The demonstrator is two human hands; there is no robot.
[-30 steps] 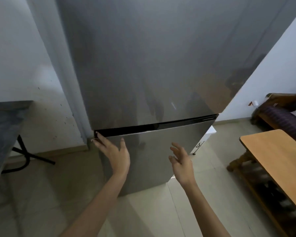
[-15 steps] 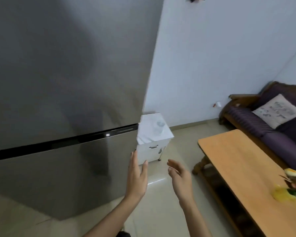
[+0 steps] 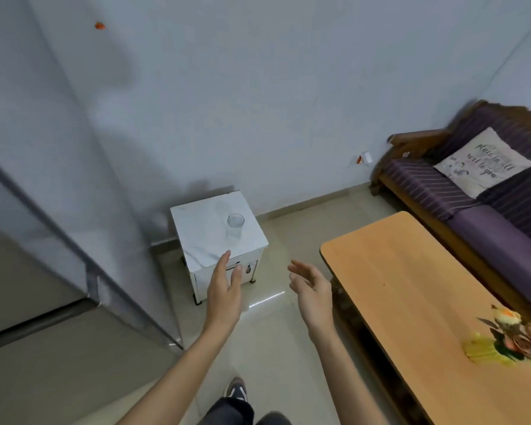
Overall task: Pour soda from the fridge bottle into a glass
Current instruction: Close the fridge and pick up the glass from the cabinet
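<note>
Standing glass [image 3: 235, 227] tops white side table [image 3: 196, 240].

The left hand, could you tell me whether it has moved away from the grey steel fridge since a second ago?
Yes: left hand left the fridge, rightward toward the white side table.

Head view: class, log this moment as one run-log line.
left hand open, empty | right hand open, empty | glass empty, upright on white stand | fridge shut | no bottle seen

Wooden table [image 3: 417, 302], purple sofa [image 3: 485, 210], cushion [image 3: 485, 162].
</note>
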